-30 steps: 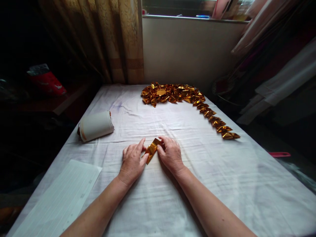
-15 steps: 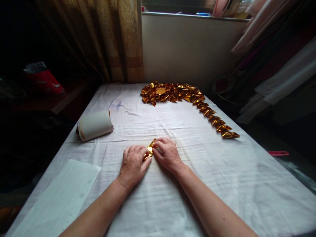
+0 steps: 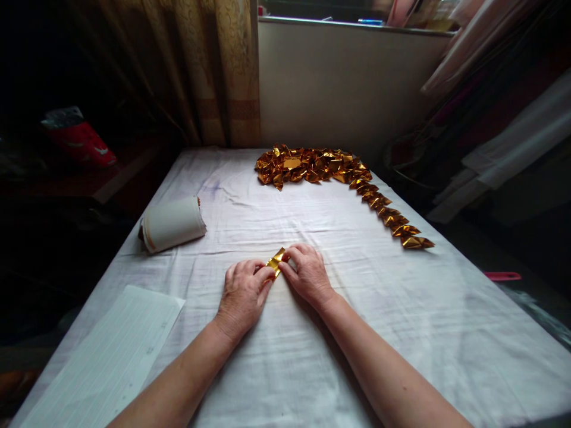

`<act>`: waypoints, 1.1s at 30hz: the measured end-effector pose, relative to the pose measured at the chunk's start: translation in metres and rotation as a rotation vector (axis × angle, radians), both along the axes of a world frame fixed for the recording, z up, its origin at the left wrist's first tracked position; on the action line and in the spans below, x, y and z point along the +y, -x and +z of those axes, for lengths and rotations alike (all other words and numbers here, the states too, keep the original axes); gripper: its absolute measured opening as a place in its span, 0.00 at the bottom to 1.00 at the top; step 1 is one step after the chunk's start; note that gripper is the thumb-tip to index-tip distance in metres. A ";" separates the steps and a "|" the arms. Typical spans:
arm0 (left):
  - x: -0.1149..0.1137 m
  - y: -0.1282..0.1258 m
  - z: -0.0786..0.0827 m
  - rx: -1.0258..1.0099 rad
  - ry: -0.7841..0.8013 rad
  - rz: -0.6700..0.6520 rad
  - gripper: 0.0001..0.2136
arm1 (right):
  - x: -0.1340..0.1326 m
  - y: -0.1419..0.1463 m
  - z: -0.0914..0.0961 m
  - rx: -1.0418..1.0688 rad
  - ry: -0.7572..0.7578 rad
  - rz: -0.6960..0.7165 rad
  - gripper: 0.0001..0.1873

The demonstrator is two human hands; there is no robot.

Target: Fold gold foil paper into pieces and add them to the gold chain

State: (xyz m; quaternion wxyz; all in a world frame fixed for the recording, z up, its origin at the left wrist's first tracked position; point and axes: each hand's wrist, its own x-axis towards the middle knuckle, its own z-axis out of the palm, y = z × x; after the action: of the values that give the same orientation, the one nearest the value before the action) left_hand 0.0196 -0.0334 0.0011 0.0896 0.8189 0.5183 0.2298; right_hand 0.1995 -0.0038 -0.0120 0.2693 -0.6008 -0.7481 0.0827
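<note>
A small strip of shiny gold foil paper [image 3: 276, 260] is held low over the white cloth, near the middle of the view. My left hand [image 3: 246, 289] pinches its lower left end between thumb and fingers. From the other side, my right hand [image 3: 307, 270] grips the upper right part, thumb and fingertips closed on it. My fingers cover both ends of the foil. Beyond the hands, a chain of folded gold foil pieces [image 3: 312, 164] lies heaped at the far edge, its tail running down the right side.
On the left of the white tablecloth [image 3: 383, 333] lie a rolled white paper bundle [image 3: 173, 224] and a lined paper sheet [image 3: 111, 351]. A curtain [image 3: 223, 71] and a wall [image 3: 321, 83] stand behind. Clothes hang on the right, and a red packet [image 3: 82, 142] sits at far left.
The foil strip has shifted slightly up and to the right, its visible face now flatter. Both hands have moved a little with it and still pinch it.
</note>
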 end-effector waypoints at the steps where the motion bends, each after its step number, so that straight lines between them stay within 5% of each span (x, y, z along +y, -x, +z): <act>1: 0.000 0.001 0.000 -0.004 -0.009 -0.009 0.07 | 0.002 0.000 -0.001 -0.014 0.000 -0.013 0.03; 13: -0.008 0.025 -0.012 -0.019 -0.076 0.008 0.17 | 0.014 -0.004 -0.007 -0.016 -0.078 -0.065 0.08; 16: -0.008 0.024 -0.014 -0.006 -0.104 0.046 0.21 | 0.012 -0.004 -0.011 0.046 -0.143 -0.023 0.16; 21: -0.008 0.019 -0.007 0.018 -0.132 0.017 0.12 | 0.000 -0.003 -0.011 -0.023 -0.310 0.012 0.29; 26: -0.008 0.018 -0.003 0.105 -0.093 -0.157 0.13 | -0.021 -0.008 0.000 -0.154 -0.386 0.221 0.23; 33: -0.006 0.021 0.002 0.162 -0.074 -0.173 0.14 | -0.031 -0.012 0.008 -0.177 -0.387 0.384 0.08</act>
State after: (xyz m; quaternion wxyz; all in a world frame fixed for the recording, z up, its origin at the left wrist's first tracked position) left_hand -0.0011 -0.0393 0.0029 0.0366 0.8792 0.4423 0.1730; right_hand 0.2119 -0.0344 -0.0043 0.2918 -0.3906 -0.8707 -0.0649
